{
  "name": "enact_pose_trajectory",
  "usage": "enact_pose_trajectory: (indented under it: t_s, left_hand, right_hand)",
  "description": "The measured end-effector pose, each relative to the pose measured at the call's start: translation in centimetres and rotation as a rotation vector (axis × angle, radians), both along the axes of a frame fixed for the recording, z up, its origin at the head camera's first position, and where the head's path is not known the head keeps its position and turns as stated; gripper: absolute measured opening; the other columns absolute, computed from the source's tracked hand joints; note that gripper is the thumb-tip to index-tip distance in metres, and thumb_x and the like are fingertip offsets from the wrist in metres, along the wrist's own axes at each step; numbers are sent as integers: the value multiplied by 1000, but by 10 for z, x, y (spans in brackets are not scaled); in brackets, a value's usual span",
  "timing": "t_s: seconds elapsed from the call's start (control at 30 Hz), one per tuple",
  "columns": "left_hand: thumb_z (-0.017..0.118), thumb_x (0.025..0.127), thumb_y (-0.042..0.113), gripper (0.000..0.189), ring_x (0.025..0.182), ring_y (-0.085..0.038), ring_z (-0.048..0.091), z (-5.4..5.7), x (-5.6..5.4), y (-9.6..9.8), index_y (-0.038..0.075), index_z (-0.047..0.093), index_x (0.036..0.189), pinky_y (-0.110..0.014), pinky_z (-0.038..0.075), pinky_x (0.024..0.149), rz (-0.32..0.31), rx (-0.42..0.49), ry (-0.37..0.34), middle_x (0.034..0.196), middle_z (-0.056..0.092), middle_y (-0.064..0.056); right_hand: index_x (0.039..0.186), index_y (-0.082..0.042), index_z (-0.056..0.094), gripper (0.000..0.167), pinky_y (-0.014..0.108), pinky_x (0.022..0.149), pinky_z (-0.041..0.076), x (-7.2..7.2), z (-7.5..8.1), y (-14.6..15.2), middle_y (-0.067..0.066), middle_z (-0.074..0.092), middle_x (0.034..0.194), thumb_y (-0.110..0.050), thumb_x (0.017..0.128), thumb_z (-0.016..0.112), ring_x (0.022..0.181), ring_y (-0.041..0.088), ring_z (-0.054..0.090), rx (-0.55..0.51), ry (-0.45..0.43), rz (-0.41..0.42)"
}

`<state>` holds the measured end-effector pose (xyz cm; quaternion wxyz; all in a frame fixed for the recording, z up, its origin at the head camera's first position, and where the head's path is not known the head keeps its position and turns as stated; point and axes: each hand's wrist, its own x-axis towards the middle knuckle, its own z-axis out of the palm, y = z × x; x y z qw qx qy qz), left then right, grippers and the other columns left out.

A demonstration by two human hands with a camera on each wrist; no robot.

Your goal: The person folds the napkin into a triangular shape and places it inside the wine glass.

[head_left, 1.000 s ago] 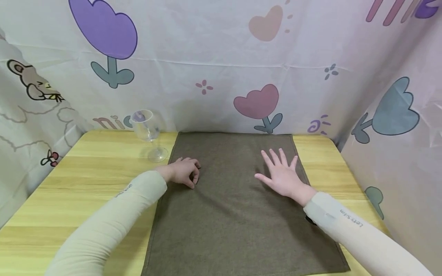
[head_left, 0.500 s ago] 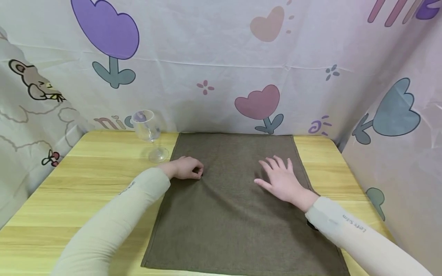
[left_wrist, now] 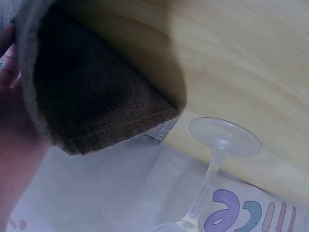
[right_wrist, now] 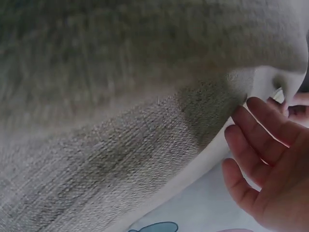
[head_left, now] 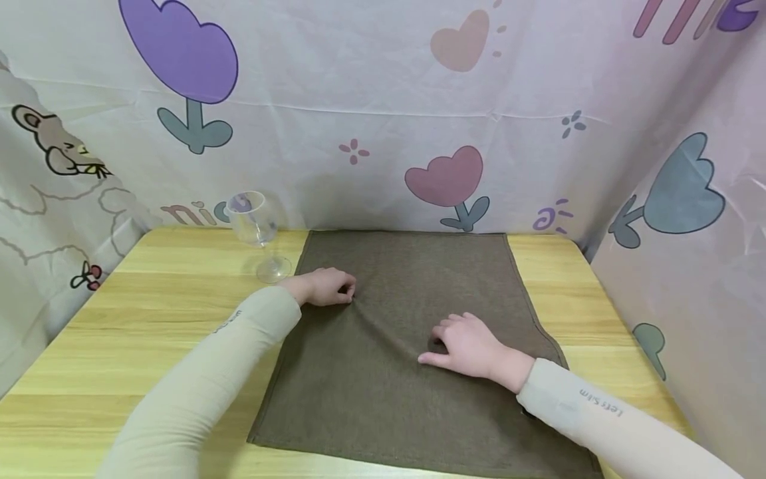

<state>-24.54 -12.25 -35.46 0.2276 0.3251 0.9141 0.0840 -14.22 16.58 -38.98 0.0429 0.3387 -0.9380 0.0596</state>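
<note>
A brown cloth (head_left: 419, 412) lies spread over the table in the head view. My left hand (head_left: 325, 287) pinches it left of the middle, raising a ridge that runs toward the right hand. In the left wrist view the cloth (left_wrist: 101, 92) lifts off the wood near its edge. My right hand (head_left: 469, 346) is low over the cloth, thumb out toward the ridge. Its fingers (right_wrist: 251, 150) look loosely bent in the right wrist view, with nothing seen between them; whether the thumb touches the cloth I cannot tell.
An upright stemmed wine glass (head_left: 257, 229) stands behind the left forearm, its foot close to the cloth's left edge. The wooden table (head_left: 120, 319) reaches back to a printed curtain (head_left: 359, 80), which also hangs along both sides.
My left hand has closed on the cloth and moved slightly right and away. My right hand came nearer and left, its spread fingers bending. The cloth's near edge has shifted away, and the ridge has sharpened.
</note>
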Motion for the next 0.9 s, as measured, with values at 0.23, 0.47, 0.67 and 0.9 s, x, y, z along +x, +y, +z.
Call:
enact_pose_trajectory:
  t_s: [0.23, 0.47, 0.67, 0.9]
  left_hand:
    - [50, 97, 18, 16, 66, -13, 40, 0, -1, 3, 12, 47, 82, -27, 32, 67, 12, 1, 8, 73, 44, 1]
    - [48, 98, 16, 15, 66, -13, 39, 5, 3, 7, 11, 46, 84, -26, 33, 66, 17, 9, -41, 74, 43, 0]
    - [48, 98, 15, 15, 66, -12, 39, 6, 2, 9, 11, 46, 83, -25, 33, 66, 14, 9, -46, 74, 43, 1]
    - [54, 95, 17, 13, 69, -12, 45, -1, 1, 14, 12, 51, 83, -31, 36, 71, 51, -33, 72, 76, 50, 1]
  right_hand:
    - [58, -19, 52, 32, 22, 55, 25, 6, -2, -5, -9, 46, 55, -33, 80, 69, 53, 4, 38, 19, -42, 45]
    - [55, -18, 38, 40, 19, 52, 28, 2, 3, -2, -9, 35, 50, -15, 83, 67, 47, 2, 28, -20, -170, 46]
    - [76, -11, 54, 15, 24, 56, 43, -7, 2, 7, -3, 57, 67, -9, 82, 68, 60, 8, 51, -73, -207, -28]
    - [88, -10, 56, 27, 30, 73, 46, -10, -4, 7, -1, 56, 84, -1, 71, 75, 81, 14, 51, -54, 8, 29]
